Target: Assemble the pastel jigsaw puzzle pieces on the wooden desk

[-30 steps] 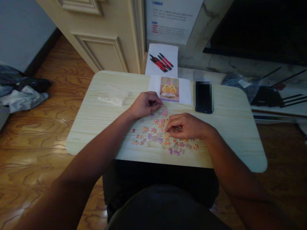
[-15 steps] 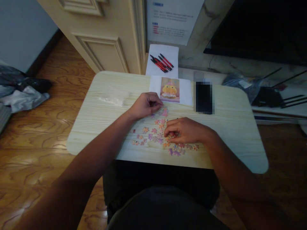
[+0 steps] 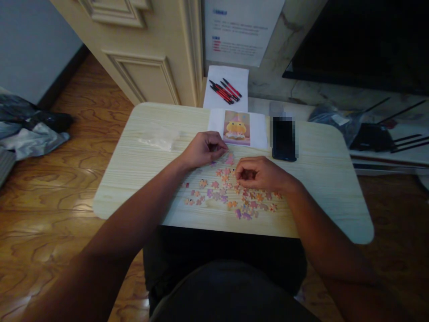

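Curling both your hands, left hand (image 3: 202, 150) and right hand (image 3: 259, 174), over scattered puzzle pieces (image 3: 231, 197); grips unclear, fingertips hidden; five pens (image 3: 225, 90) behind.

Matt pale wood-grain table (image 3: 318, 188)

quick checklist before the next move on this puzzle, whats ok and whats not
1. Reference picture in view, uncovered: ok.
2. Loose pieces all on the table, none near the edge: ok.
3. Left hand curled by the pink piece; holding one: cannot tell.
4. Right hand holding a piece: cannot tell, fingers hide it.
5. Phone apart from the pieces: ok.
6. Pieces face up: cannot tell, too small.
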### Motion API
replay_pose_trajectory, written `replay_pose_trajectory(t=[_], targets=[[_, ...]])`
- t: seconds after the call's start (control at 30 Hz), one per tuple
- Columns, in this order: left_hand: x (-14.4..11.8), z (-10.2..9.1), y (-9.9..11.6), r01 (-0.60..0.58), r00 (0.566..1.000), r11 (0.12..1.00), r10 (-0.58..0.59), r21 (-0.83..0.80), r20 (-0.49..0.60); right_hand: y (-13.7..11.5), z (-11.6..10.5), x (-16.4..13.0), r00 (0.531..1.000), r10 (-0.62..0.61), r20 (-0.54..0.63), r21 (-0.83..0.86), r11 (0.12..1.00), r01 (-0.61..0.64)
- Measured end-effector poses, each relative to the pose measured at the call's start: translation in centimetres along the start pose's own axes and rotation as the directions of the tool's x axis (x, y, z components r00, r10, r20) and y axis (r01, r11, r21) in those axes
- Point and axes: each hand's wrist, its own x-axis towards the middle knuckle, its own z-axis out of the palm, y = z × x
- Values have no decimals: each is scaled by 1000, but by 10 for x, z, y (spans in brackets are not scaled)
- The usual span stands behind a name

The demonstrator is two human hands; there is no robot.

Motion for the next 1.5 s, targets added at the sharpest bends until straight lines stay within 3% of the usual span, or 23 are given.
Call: replay_pose_trajectory(t=[0.2,0.57,0.83,1.03,1.27,1.5], targets=[[-1,2,-1,34,999,999,-34,1,-17,4,-6,-4,995,53,-80,42,998,-49],[-1,1,-2,11,1000,1000,-11,-14,-14,2,-16,-7,995,35,93,-180,984,-18],[-1,2,-3,23,1000,1000,-23,-13,-9,0,-14,-5,992,32,122,-176,984,-10],[-1,0,1,-16,998,998,12,67,62,7,-14,-5,999,-28,-28,-212,977,21],[-1,0,0,-99,983,988,79,118,165,18,-12,0,980,-24,-198,-265,964,-30],[-2,3,-3,-129,978,985,107,118,178,21,-2,5,976,-20,-215,-248,968,-34]])
